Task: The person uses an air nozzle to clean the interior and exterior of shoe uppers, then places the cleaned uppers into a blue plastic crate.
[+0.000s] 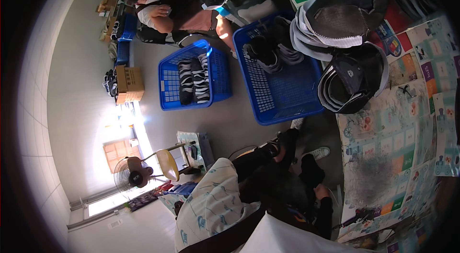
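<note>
Oddly, neither of the wearer's own hands shows, so whether they grip anything cannot be told; shoe uppers [335,18] are stacked on the patterned table [407,123] (more upper pieces lie in the blue basket [287,95] beside it)

A brown cardboard box [128,83] sits on the grey floor left of the blue baskets, its flaps shut; smaller cardboard boxes [104,5] stand farther off along the wall at upper left, brown and too small to tell apart.
</note>
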Available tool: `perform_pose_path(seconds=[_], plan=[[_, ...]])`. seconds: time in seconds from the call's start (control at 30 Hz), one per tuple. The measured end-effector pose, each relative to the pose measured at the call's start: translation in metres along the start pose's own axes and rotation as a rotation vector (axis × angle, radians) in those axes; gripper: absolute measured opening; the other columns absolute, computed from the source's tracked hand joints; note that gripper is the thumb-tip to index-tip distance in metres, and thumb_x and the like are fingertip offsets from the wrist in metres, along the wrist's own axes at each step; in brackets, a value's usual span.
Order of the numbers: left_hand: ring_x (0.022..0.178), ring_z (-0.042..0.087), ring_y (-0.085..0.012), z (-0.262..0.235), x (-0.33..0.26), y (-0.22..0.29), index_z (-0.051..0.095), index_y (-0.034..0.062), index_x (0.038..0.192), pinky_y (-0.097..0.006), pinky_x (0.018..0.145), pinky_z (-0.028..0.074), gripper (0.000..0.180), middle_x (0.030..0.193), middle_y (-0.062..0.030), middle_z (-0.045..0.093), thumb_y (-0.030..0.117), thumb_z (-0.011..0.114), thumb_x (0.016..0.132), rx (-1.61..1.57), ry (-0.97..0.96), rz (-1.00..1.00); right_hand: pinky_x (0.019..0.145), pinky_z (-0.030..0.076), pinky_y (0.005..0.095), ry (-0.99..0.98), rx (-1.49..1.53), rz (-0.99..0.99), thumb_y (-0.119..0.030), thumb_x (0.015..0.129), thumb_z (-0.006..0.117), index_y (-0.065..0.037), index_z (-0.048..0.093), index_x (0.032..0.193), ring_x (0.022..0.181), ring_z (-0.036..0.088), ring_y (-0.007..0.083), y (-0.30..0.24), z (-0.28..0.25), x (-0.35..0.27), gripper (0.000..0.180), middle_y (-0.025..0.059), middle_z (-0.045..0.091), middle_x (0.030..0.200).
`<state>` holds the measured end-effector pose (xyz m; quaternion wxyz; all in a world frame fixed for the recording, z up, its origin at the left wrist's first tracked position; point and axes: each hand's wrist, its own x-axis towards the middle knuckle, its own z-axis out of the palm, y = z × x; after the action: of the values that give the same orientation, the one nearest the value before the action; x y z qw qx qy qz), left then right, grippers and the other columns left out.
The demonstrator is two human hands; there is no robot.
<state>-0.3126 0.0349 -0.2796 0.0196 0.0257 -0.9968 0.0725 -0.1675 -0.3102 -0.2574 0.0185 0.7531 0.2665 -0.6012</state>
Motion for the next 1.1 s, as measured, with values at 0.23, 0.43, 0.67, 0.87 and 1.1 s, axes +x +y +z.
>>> perform_pose_path(seconds=[0.23,0.43,0.67,0.87,1.1], plan=[[0.09,0.068,-0.041,-0.007,0.092,0.008,0.075,0.0025,0.093,-0.058,0.081,0.052,0.029,0.091,-0.0195,0.072,0.03,0.068,0.091,-1.31,0.88,-1.414,0.07,0.052,0.0376,-0.362,0.372,-0.495,-0.014,0.101,0.066,-0.006,0.061,0.096,0.076,0.064,0.0205,0.019,-0.011,-0.084,0.011,0.007,0.063,0.082],[0.095,0.071,-0.0415,-0.061,0.05,0.068,0.077,0.009,0.098,-0.051,0.086,0.056,0.027,0.099,-0.022,0.075,0.029,0.06,0.095,-1.326,1.271,-2.777,0.074,0.052,0.0443,0.07,0.456,-0.086,-0.018,0.104,0.064,-0.008,0.058,0.102,0.083,0.065,0.0271,-0.014,-0.033,-0.008,0.012,0.0127,0.063,0.089],[0.1,0.07,-0.0334,0.018,0.033,0.113,0.073,0.0088,0.105,-0.046,0.086,0.057,0.021,0.103,-0.0126,0.072,0.027,0.065,0.096,-0.509,0.596,-3.562,0.107,0.05,0.0558,0.681,0.175,-0.061,-0.03,0.108,0.06,-0.009,0.039,0.155,0.139,0.046,0.045,-0.067,-0.034,0.072,0.056,0.0212,0.038,0.159],[0.098,0.068,-0.0336,0.055,0.057,0.131,0.071,0.0073,0.107,-0.046,0.087,0.057,0.018,0.106,-0.0137,0.069,0.02,0.067,0.094,-0.348,0.741,-3.497,0.114,0.048,0.0568,0.697,0.168,0.0,-0.038,0.104,0.065,-0.011,0.029,0.162,0.146,0.038,0.0443,-0.052,-0.011,0.098,0.073,0.0193,0.02,0.169],[0.098,0.068,-0.0372,0.032,0.079,0.113,0.07,0.0063,0.105,-0.047,0.085,0.055,0.02,0.102,-0.0167,0.069,0.02,0.072,0.092,0.128,0.874,-3.571,0.112,0.048,0.0554,0.714,0.121,0.0,-0.04,0.097,0.075,-0.011,0.022,0.165,0.146,0.039,0.0482,-0.043,0.005,0.088,0.091,0.0238,0.016,0.17]])
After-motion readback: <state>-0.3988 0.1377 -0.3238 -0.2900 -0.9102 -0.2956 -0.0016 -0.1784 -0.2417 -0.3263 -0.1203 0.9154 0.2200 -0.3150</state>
